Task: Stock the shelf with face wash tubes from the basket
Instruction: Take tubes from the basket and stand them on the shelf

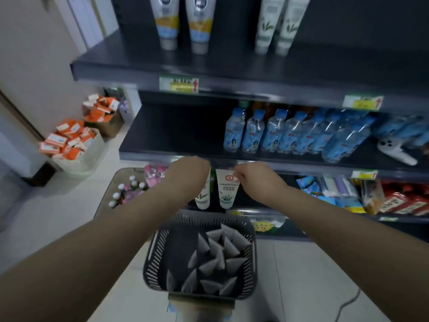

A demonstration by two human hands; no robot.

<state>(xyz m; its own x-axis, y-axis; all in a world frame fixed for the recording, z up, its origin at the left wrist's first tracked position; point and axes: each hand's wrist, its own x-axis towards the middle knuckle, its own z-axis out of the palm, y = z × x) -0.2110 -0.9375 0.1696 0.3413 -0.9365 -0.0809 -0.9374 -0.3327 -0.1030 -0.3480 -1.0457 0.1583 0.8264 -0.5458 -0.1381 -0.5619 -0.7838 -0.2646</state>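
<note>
Both arms stretched forward over the dark slotted basket [199, 254], which sits directly below and between the forearms. Left hand [189, 173] closed around the top end of a white face wash tube [203, 196], cap pointing down; most of this tube hidden behind the wrist. Right hand [253, 180] pinching with the fingertips the flat top edge of a second white tube [227, 189] with a red round logo, also hanging cap down. The two tubes side by side, very near, just above the far rim of the basket. Inside the basket, many more tubes standing with flat crimped ends up, mostly under the right forearm. Beyond the hands, a dark shelf [185, 138] with blue water bottles [278, 133] to the right side. Higher above the hands, the upper shelf [232, 66] already with four tubes [274, 24] standing cap down.
</note>
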